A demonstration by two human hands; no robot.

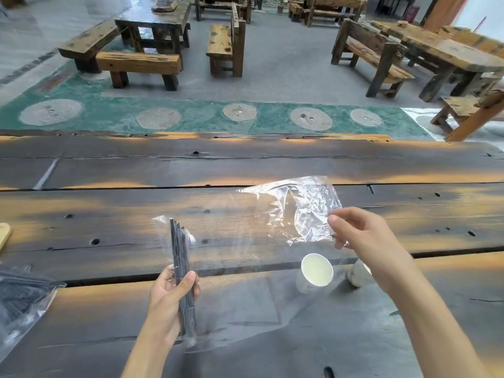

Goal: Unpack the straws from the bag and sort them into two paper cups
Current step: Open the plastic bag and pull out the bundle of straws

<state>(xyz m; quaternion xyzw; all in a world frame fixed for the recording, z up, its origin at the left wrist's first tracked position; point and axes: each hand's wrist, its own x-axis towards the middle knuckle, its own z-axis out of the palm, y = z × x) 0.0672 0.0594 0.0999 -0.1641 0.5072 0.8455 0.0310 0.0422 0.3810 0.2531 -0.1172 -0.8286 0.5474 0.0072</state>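
My left hand [169, 293] grips a bundle of black straws [181, 257] in clear wrappers, held upright above the table. My right hand [362, 238] pinches the corner of a large clear plastic bag [297, 211], lifted and stretched out over the table. Through the bag I see a white paper cup [317, 270] standing open side up. A second paper cup [358, 275] stands just to its right, partly hidden behind my right forearm.
Another clear bag holding black straws [19, 298] lies at the table's left edge. A pale wooden board corner [4, 236] shows at far left. The dark wooden table [109, 203] has cracks and holes. Benches and tables stand on the floor beyond.
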